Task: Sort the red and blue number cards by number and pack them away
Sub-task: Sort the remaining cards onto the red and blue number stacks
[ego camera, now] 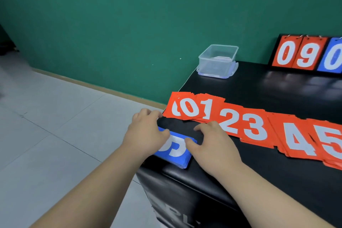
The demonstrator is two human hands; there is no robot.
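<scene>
Grip: left hand curls over the left end of the blue cards, thumb on top. Right hand has its thumb at the stack's right corner and bent fingers on the black surface; can't tell if it's pinching. Stack sits lower centre at the surface edge, its top digit half covered and unreadable. Red cards read 0 0 1 2 3 4 5, the 5 cut off right. Scoreboard upper right: 0 9 0, last cropped.
</scene>
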